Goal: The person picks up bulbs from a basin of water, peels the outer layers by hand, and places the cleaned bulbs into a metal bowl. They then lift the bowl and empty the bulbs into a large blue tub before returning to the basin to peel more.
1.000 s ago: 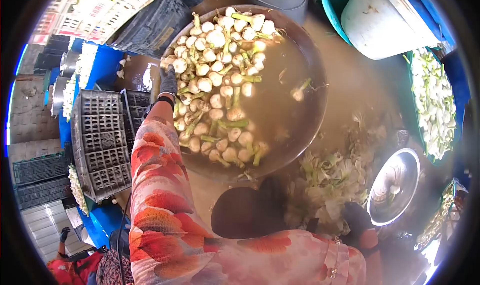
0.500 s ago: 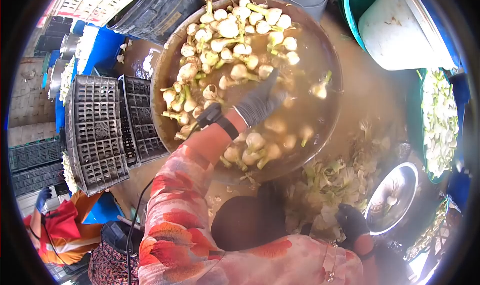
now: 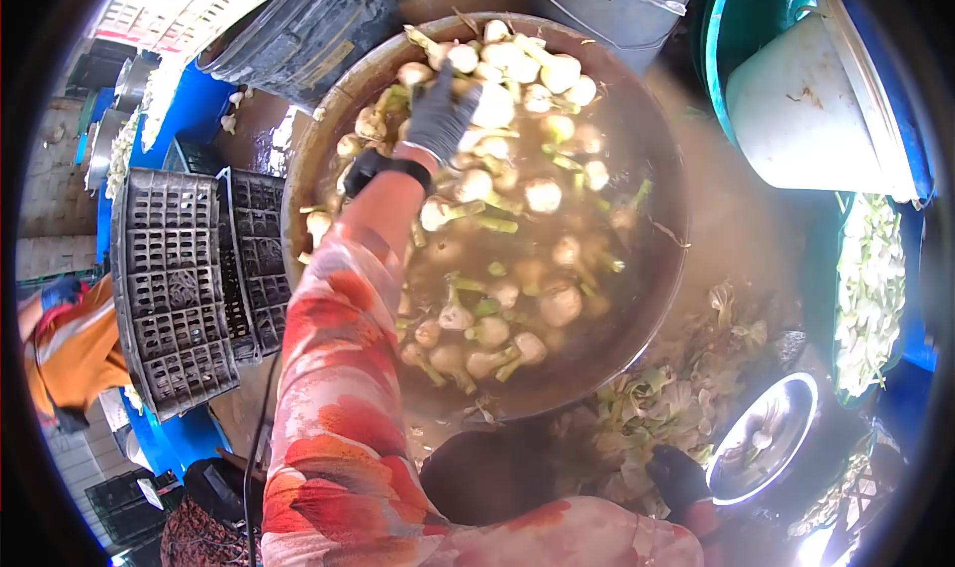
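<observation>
A wide round basin [image 3: 652, 353] of murky water holds many pale bulbs [image 3: 543, 195] with short green stem stubs, resembling fresh garlic or onions. My left hand [image 3: 438, 119], in a dark grey glove with a dark band at the wrist, lies over the bulbs heaped at the basin's far side. Its fingers are apart and touch the heap. At the lower right, my right hand [image 3: 680, 479] in a dark glove is beside a shiny metal bowl [image 3: 766, 438], close to its rim. The right fingers are too dark to make out.
Black plastic crates [image 3: 177, 288] stand left of the basin. Dark and grey buckets [image 3: 607, 15] are behind it. A white tub [image 3: 811, 99] and a green container of pale pieces [image 3: 870, 293] stand to the right. Loose peelings [image 3: 662, 393] lie near the bowl. Another person's orange clothing [image 3: 85, 348] shows far left.
My left hand has moved from the water at the basin's middle to the far-side heap. Bulbs have shifted and spread toward the middle. My right hand remains beside the metal bowl.
</observation>
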Demonstrator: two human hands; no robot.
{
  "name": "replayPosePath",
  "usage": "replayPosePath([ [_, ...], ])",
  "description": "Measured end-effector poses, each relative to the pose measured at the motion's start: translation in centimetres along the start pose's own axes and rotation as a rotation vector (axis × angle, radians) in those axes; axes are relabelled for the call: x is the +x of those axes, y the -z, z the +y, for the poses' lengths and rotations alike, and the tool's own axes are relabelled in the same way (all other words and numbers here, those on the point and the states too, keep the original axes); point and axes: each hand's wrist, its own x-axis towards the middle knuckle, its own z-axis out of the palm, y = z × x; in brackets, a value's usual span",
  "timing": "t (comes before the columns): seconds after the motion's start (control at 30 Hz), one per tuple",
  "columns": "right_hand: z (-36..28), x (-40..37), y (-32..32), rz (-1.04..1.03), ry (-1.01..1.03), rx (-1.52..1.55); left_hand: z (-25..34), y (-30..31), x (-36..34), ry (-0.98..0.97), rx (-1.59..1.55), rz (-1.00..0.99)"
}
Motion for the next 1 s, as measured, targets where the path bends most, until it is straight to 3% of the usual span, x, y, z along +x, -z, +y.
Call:
replayPosePath([
  [0.03, 0.1, 0.2, -0.1, 0.018, 0.041, -0.019, -0.5, -1.8, -1.9, -0.219, 0.107, 0.134],
  [0.07, 0.0, 0.4, -0.1, 0.044, 0.081, -0.036, 0.6, -2.7, -4.4, -0.268, 0.189, 0.117],
  [0.1, -0.1, 0.3, -0.2, 0.038, 0.075, -0.013, 3.9, -1.2, -6.0, -0.092, -0.272, -0.346],
  [0.17, -0.2, 0.0, -0.3, 0.030, 0.054, 0.025, 7.5, -1.6, -10.7, -0.236, -0.090, -0.331],
  [0.2, 0.0, -0.4, -0.2, 0.036, 0.068, 0.003, 9.6, -0.6, -12.3, -0.179, -0.032, -0.487],
  [0.27, 0.0, -0.9, -0.4, 0.044, 0.094, -0.031, 10.7, -0.4, -12.9, -0.258, -0.025, -0.459],
  [0.37, 0.0, -1.6, -0.5, -0.037, -0.040, 0.012, 10.1, 1.3, -7.8, -0.292, -0.068, -0.146],
  [0.4, 0.1, -1.8, -0.4, -0.062, -0.084, 0.024, 9.0, 0.9, -4.6, -0.295, -0.169, 0.042],
  [0.43, 0.3, -2.0, -0.5, -0.048, -0.089, 0.056, 8.0, 0.8, -1.4, -0.288, -0.053, 0.229],
  [0.5, 1.0, -2.4, -0.6, -0.009, -0.099, 0.117, 5.6, -0.1, 5.2, -0.074, 0.160, 0.207],
  [0.53, 1.8, -2.5, -0.8, 0.004, -0.051, 0.082, 5.1, -1.4, 7.1, 0.130, 0.190, 0.116],
  [0.57, 2.8, -2.4, -1.2, 0.009, -0.002, 0.048, 1.3, -6.3, 9.6, -0.004, 0.220, 0.137],
  [0.6, 3.3, -2.4, -1.3, 0.008, 0.049, 0.016, 2.0, -7.5, 8.9, -0.029, 0.135, 0.078],
  [0.63, 0.9, -2.6, -0.6, 0.021, -0.060, 0.031, 2.9, -8.5, 8.0, -0.050, 0.049, 0.017],
  [0.67, 0.5, -2.4, -0.2, 0.031, -0.039, 0.034, 8.9, -7.2, 4.4, 0.046, -0.151, -0.127],
  [0.7, 0.2, -2.2, -0.3, 0.036, -0.013, 0.039, 8.6, -9.8, 4.0, -0.121, -0.183, -0.221],
  [0.73, 0.1, -2.1, -0.8, 0.034, 0.019, 0.045, 8.9, -12.7, 0.8, -0.299, -0.138, 0.038],
  [0.8, 2.4, -0.8, -2.5, 0.052, 0.141, 0.002, 14.2, -6.1, -4.2, -0.159, -0.111, -0.546],
  [0.87, 4.2, -0.3, -3.4, 0.057, 0.255, -0.086, 12.4, -7.7, -8.8, -0.330, -0.185, -0.499],
  [0.93, 2.6, -0.8, -3.3, 0.047, 0.131, 0.032, 13.4, -2.2, -11.9, -0.360, -0.272, -0.729],
  [0.97, 2.7, -0.8, -3.5, 0.051, 0.105, 0.076, 12.4, -1.0, -12.6, -0.367, -0.245, -0.625],
  [1.0, 2.8, -1.2, -3.7, 0.056, 0.071, 0.123, 9.8, 0.3, -12.0, -0.240, -0.197, -0.493],
])
